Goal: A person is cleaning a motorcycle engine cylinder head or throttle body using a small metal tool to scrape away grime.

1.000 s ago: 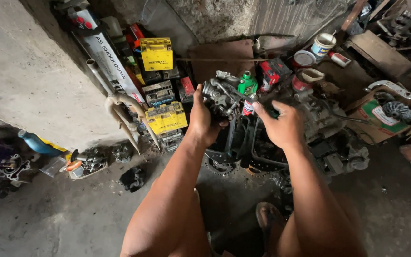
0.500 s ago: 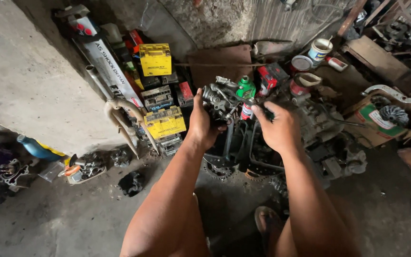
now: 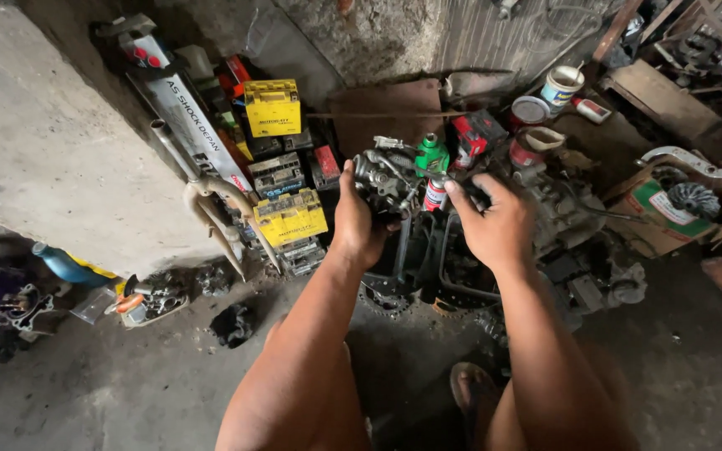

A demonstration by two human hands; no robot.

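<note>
Head view, left hand (image 3: 359,219) still clutching carburetor (image 3: 384,179), right hand (image 3: 495,221) grip pinching spray can (image 3: 434,194) (unchanged).

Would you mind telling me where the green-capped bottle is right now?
In the head view, the green-capped bottle stands just above centre, beyond the metal engine part gripped by the left hand, with a red box to its right.
</note>
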